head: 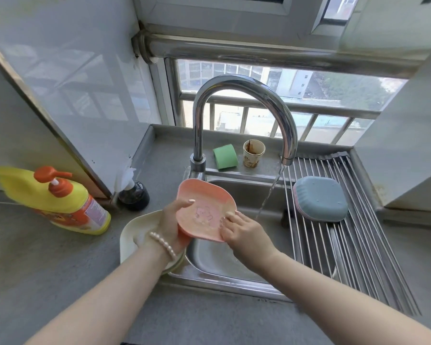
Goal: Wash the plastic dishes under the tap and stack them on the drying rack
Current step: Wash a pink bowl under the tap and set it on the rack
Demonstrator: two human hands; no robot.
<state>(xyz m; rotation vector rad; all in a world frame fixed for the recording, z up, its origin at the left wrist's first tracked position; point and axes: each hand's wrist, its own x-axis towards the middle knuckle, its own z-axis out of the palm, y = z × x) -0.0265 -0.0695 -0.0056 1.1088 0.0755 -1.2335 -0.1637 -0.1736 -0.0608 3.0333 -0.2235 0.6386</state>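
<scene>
I hold a pink plastic dish (205,207) tilted over the left part of the steel sink (224,260). My left hand (172,220) grips its left edge, thumb on the inner face. My right hand (241,230) holds its lower right edge. The curved tap (244,95) runs a thin stream of water (268,197) just right of the dish, not touching it. On the roll-up drying rack (346,245) a blue dish (321,199) lies upside down on top of a pink one. A cream dish (135,230) sits on the counter under my left wrist.
A yellow soap bottle with an orange pump (60,200) stands at the left. A dark small bottle (133,194) is beside it. A green sponge (225,156) and a stained paper cup (253,153) sit on the ledge behind the sink, below the window.
</scene>
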